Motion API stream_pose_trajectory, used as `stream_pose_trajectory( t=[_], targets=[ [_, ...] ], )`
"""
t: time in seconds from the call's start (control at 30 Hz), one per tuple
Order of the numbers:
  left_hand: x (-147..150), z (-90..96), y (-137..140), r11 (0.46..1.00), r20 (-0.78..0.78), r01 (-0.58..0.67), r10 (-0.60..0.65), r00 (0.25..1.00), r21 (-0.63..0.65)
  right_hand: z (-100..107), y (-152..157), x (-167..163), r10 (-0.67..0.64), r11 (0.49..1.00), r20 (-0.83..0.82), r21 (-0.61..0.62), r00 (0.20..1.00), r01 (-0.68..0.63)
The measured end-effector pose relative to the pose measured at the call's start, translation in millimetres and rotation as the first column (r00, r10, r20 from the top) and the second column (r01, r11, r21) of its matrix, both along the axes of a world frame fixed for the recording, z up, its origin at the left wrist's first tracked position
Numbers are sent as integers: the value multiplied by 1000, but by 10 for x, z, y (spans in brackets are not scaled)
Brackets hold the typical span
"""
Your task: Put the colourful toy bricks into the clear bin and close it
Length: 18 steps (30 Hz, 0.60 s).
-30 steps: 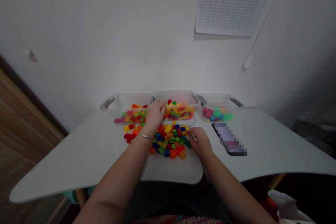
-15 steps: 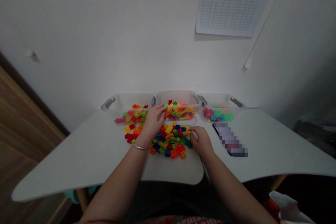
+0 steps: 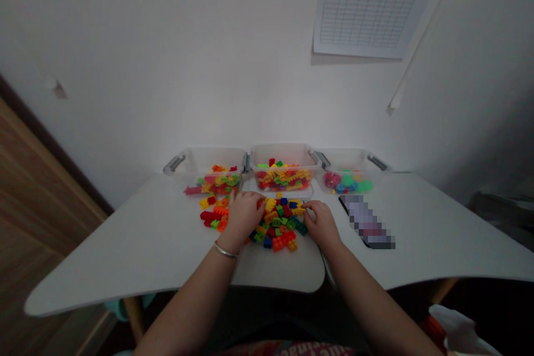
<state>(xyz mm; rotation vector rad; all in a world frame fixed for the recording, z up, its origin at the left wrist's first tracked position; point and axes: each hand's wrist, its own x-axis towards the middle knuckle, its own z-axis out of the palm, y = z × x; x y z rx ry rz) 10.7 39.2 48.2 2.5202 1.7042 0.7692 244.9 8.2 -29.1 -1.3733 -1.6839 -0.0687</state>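
Colourful plastic building blocks [image 3: 277, 222] lie in a loose heap on a white board [image 3: 277, 278]. My left hand [image 3: 246, 211], with a silver bangle on its wrist, is over the heap's left part. Its fingers curl down among the blocks, and the tips are mostly hidden beside a bit of red. At the heap's right edge rests my right hand [image 3: 321, 222]. Its thumb and forefinger are pinched together near yellow and dark blocks; what sits between them is too small to make out.
Behind the heap stand a left clear bin [image 3: 212, 158], a middle clear bin [image 3: 286, 156] and a right clear bin [image 3: 346, 158], all holding coloured pieces. A phone [image 3: 365, 222] lies on the white table [image 3: 421, 222] to the right. A printed sheet [image 3: 367, 11] hangs on the wall.
My left hand has come down and back from the front of the middle bin onto the heap, its fingers now curled. My right hand has hardly moved.
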Motion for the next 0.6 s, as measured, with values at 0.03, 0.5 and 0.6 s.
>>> stream_pose_trajectory(
  t=[0.03,0.5,0.6],
  targets=[
    [6,-2,-13,1000,-18,-9,9,1000,-3,-1,1,0,0,1000,-1,-6,1000,0],
    [8,-90,48,997,-55,52,-54,997,-51,24,-9,-10,5,998,-1,-58,1000,-5],
    [3,-83,78,996,-37,46,-49,998,-78,29,-11,-5,6,997,3,-75,1000,-6]
  ],
)
